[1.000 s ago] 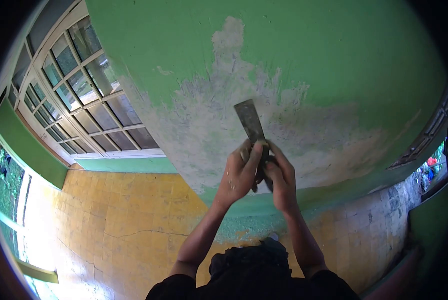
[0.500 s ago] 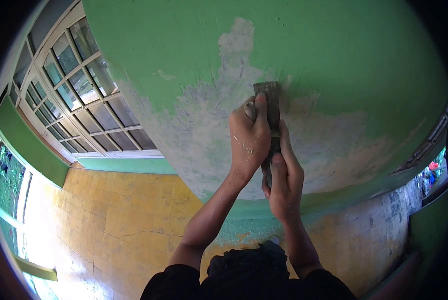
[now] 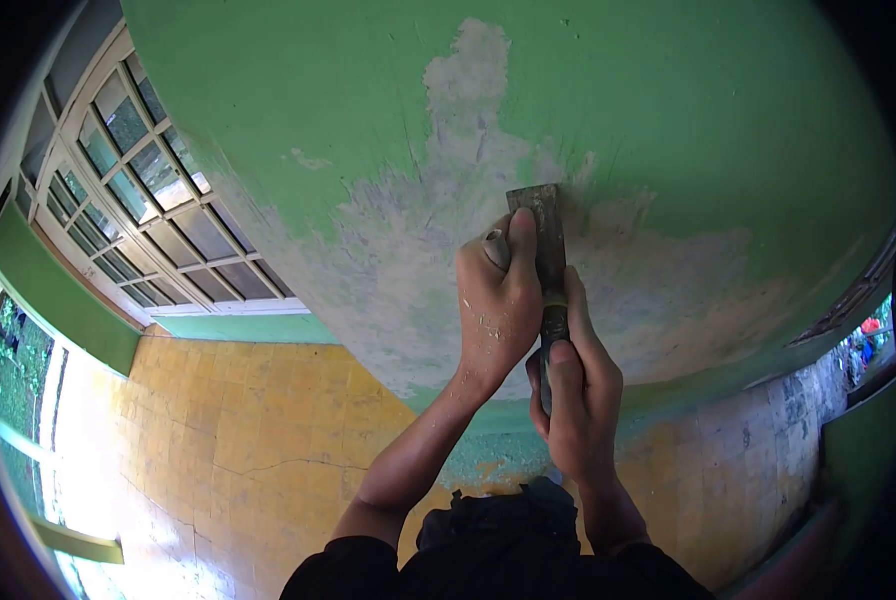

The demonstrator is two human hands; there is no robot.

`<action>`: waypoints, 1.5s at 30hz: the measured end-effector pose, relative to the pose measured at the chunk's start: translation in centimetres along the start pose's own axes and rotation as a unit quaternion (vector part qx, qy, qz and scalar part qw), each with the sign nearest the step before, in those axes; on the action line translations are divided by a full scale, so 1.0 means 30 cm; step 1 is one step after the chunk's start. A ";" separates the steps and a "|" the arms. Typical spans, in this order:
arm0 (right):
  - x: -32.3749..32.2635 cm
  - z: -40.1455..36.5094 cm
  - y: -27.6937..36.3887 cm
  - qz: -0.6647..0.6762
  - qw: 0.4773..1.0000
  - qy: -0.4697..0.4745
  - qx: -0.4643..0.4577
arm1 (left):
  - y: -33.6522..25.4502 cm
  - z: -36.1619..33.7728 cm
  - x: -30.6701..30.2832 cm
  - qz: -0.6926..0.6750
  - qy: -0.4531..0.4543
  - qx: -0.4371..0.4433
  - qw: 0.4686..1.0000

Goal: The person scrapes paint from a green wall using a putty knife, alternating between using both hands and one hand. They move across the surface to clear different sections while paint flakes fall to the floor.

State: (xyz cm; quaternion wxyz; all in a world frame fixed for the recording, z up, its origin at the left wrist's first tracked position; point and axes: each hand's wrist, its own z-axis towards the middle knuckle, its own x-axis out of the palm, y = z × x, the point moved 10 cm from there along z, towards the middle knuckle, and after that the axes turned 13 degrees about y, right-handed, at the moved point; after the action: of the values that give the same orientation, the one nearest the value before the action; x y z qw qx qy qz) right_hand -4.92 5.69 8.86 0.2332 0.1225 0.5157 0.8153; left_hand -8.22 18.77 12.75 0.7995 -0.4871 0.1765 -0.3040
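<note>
A metal scraper (image 3: 543, 240) with a dark handle lies flat against a green wall (image 3: 668, 110), its blade edge at the border of a large patch of bare grey plaster (image 3: 408, 260). My right hand (image 3: 578, 400) grips the scraper's handle from below. My left hand (image 3: 498, 300) sits higher, its fingers pressed on the back of the blade. Both forearms reach up from the bottom of the view.
A window with many small panes in a white frame (image 3: 158, 220) is set in the wall at the left. Below lies a yellow tiled floor (image 3: 248, 440) with cracks. Green paint chips (image 3: 488, 460) lie at the wall's foot. An opening to the outside shows at the right edge (image 3: 863, 350).
Both hands pushed the scraper up the wall from the lower bare patch to the green paint edge; in the last half second hands and scraper slid slightly down.
</note>
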 end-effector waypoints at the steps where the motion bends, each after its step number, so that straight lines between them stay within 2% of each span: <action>1: -0.005 0.017 0.019 -0.008 1.000 0.003 -0.009 | -0.022 0.018 0.001 0.005 0.000 0.022 1.000; 3: -0.009 0.049 0.068 -0.022 1.000 0.011 -0.013 | -0.072 0.047 -0.004 0.013 -0.002 0.051 0.999; 7: 0.004 0.027 0.028 -0.009 1.000 0.005 -0.008 | -0.025 0.030 -0.014 0.011 0.007 0.023 1.000; 10: 0.011 0.019 0.021 -0.011 1.000 0.008 -0.014 | 0.007 0.013 -0.028 0.013 -0.012 0.034 0.999; 13: 0.008 0.060 0.073 -0.039 0.999 0.030 -0.024 | -0.082 0.074 -0.034 -0.014 0.008 0.054 0.998; 15: 0.003 0.074 0.068 -0.045 0.997 0.046 -0.041 | -0.074 0.056 -0.040 0.016 0.008 0.052 0.999; 18: 0.026 -0.018 -0.079 0.075 0.991 0.078 0.078 | 0.069 -0.028 -0.031 0.034 0.022 -0.002 0.999; 20: 0.009 -0.086 -0.204 0.119 0.989 0.056 0.066 | 0.218 -0.120 0.010 0.042 0.040 -0.041 0.997; 22: -0.034 -0.134 -0.278 0.155 0.984 0.037 0.081 | 0.265 -0.158 0.073 0.028 0.071 -0.048 0.996; 23: -0.055 -0.131 -0.275 0.142 0.986 0.020 0.080 | 0.278 -0.162 0.105 0.021 0.084 -0.052 0.995; 25: -0.093 -0.131 -0.260 0.119 0.989 -0.013 0.080 | 0.251 -0.153 0.176 -0.102 0.076 -0.087 0.988; 27: -0.108 -0.103 -0.231 0.073 0.995 -0.006 0.063 | 0.232 -0.126 0.203 -0.144 0.074 -0.098 0.982; 32: -0.130 -0.036 -0.137 0.025 0.998 0.010 0.064 | 0.182 -0.043 0.189 -0.040 0.081 -0.053 0.994; 35: -0.142 -0.047 -0.118 0.019 0.996 0.015 0.088 | 0.190 -0.058 0.198 -0.066 0.070 -0.070 0.993; 38: -0.148 -0.049 -0.117 0.007 0.997 0.010 0.080 | 0.202 -0.063 0.194 -0.021 0.065 -0.080 0.994; 41: -0.152 -0.040 -0.096 -0.011 0.996 0.008 0.086 | 0.145 -0.037 0.211 -0.090 0.075 -0.089 0.989; 45: -0.144 -0.047 -0.110 -0.029 0.996 0.006 0.080 | 0.178 -0.057 0.199 -0.100 0.067 -0.079 0.990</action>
State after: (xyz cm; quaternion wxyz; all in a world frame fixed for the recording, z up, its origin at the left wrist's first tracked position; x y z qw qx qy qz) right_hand -0.98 3.58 5.46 0.2427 0.1207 0.5843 0.7649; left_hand -3.03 15.50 7.32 0.7107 -0.5424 0.2034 -0.3991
